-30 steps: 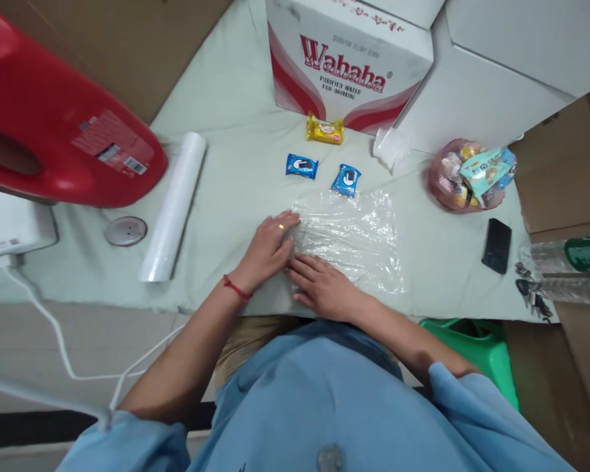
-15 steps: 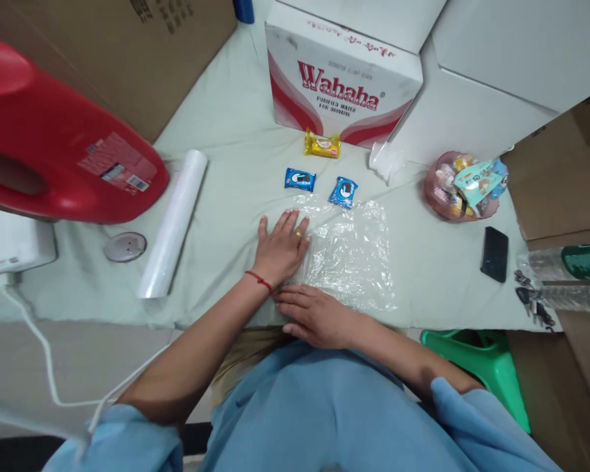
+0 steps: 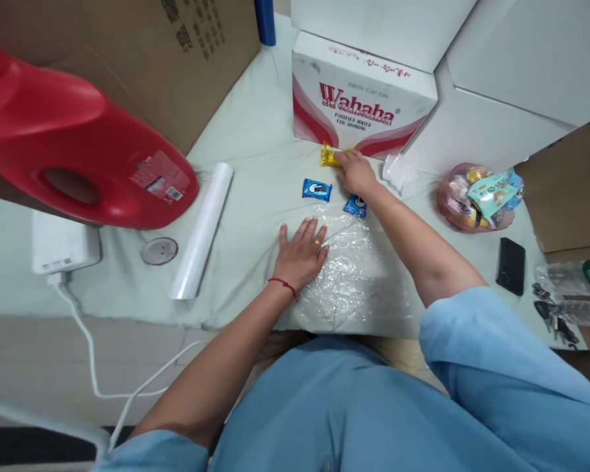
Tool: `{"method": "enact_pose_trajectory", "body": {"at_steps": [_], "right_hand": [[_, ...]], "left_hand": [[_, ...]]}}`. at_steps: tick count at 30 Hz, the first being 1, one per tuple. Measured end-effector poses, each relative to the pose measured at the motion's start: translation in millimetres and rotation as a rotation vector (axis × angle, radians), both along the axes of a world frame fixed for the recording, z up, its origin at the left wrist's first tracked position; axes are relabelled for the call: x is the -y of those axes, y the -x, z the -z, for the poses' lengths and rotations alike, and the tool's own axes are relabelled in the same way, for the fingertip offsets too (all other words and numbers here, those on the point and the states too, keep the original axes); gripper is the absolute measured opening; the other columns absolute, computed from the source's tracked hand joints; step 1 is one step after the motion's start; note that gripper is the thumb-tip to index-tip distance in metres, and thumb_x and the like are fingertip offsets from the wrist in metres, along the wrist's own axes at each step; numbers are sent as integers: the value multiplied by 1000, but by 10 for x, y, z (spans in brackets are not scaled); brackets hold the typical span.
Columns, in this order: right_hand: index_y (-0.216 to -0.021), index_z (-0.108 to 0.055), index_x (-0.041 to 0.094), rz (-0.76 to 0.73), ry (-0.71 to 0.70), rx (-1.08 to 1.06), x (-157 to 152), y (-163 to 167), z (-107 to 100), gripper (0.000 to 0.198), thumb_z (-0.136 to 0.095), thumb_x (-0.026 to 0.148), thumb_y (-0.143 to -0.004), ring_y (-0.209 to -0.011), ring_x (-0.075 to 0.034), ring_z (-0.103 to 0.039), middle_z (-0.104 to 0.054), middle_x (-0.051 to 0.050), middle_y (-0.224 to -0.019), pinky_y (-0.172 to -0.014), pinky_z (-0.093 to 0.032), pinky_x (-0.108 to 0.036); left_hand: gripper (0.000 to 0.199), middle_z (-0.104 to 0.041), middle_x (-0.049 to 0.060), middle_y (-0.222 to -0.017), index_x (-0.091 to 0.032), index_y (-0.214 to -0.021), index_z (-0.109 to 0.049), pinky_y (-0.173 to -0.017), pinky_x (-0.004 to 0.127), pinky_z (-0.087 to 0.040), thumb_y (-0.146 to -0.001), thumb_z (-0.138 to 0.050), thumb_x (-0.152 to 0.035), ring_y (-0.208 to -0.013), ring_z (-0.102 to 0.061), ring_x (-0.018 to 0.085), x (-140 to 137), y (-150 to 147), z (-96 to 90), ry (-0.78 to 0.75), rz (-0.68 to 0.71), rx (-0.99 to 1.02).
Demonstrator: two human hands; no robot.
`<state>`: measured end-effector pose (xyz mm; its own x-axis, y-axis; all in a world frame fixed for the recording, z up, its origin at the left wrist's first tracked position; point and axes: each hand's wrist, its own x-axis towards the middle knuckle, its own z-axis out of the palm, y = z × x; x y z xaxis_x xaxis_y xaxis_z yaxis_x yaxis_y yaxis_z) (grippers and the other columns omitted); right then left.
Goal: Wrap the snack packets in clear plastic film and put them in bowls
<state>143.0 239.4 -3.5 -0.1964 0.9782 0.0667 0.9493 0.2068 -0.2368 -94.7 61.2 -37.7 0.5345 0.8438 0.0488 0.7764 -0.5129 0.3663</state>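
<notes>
My left hand (image 3: 301,252) lies flat with fingers spread on the left part of a clear plastic film sheet (image 3: 358,275), which is spread over the cloth. Beyond the sheet, the fingers of my right hand (image 3: 356,172) are closed over the right part of a yellow snack packet (image 3: 328,156), hiding much of it. A blue snack packet (image 3: 317,190) lies between my two hands. Another blue snack packet (image 3: 356,206) sits under my right wrist at the sheet's far edge, partly covered by the forearm.
A roll of plastic film (image 3: 202,233) lies left, beside a red jug (image 3: 88,144), a round disc (image 3: 160,251) and a white power block (image 3: 65,242). At the back stands a Wahaha box (image 3: 364,98). To the right are a snack bowl (image 3: 445,200), a phone (image 3: 511,265) and keys (image 3: 553,318).
My right hand has left the near edge of the plastic sheet and reached forward to the yellow snack packet. The left hand stays flat on the sheet. The whole view has shifted slightly.
</notes>
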Motion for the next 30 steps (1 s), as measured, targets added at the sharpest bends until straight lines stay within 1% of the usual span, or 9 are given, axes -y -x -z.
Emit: {"method": "enact_pose_trajectory", "body": {"at_steps": [3,7,13,15,19,21,24,26,30], "right_hand": [[-161,-43,12,53,25,16,-197,-3,88,58,-49,21,-104,-150,-40,-38,-43,-17,-169,-123,-26,-68],[-146,-59,7,126,-34,-23,-172,-64,40,43,-44,22,-108,-138,-39,-49,-62,-23,-149,-117,-35,-64],[-124,-70,8,231,-212,-458,383,-375,-186,40,-45,36,-108,-115,-25,-67,-76,-12,-121,-105,-51,-44],[-116,-73,15,253,-142,-646,735,-470,-266,31,-56,36,-102,-98,-24,-71,-79,-8,-108,-90,-59,-42],[-107,-78,18,138,295,-763,1449,-482,-332,28,-62,37,-95,-84,-22,-73,-80,-5,-92,-79,-62,-39],[-110,-79,19,83,345,-659,1707,-403,-321,31,-58,38,-98,-90,-23,-74,-81,-6,-98,-87,-63,-43],[-126,-76,20,7,92,-423,1987,-252,-293,39,-52,40,-104,-123,-30,-69,-76,-13,-132,-111,-54,-54],[-144,-66,22,-129,-18,-308,2157,-158,-248,46,-50,42,-107,-146,-31,-54,-61,-12,-155,-124,-42,-56],[-162,-48,29,-263,62,-117,2451,-24,-14,57,-53,42,-108,-159,-32,-37,-45,-9,-170,-129,-32,-62]], "left_hand": [[59,-31,12,-177,-28,-163,-42,-131,72,-1,-110,-26,-48,-165,-27,29,-5,2,0,0,3,-6],[59,-31,12,-177,-29,-164,-42,-131,72,-1,-110,-27,-48,-165,-28,29,-12,1,8,4,1,4],[57,-32,10,-177,-32,-164,-40,-132,70,1,-110,-30,-46,-165,-28,29,-9,-5,1,10,-9,37],[57,-31,11,-177,-30,-164,-41,-132,70,1,-110,-29,-46,-165,-27,28,-5,-5,-9,16,-5,39],[57,-31,12,-177,-30,-164,-41,-131,71,2,-110,-29,-46,-165,-27,29,-1,-1,-4,28,-5,43],[57,-31,12,-177,-31,-164,-40,-131,72,3,-110,-30,-46,-165,-27,29,-2,0,11,23,-11,51],[57,-31,11,-177,-33,-164,-39,-131,71,4,-110,-31,-46,-165,-28,29,-2,-2,25,5,-18,48],[56,-31,10,-177,-34,-164,-39,-131,71,3,-110,-31,-47,-164,-29,28,1,-6,21,1,-18,40],[57,-31,12,-177,-31,-164,-41,-131,71,2,-110,-29,-47,-164,-29,29,1,-14,8,9,-19,28]]}}
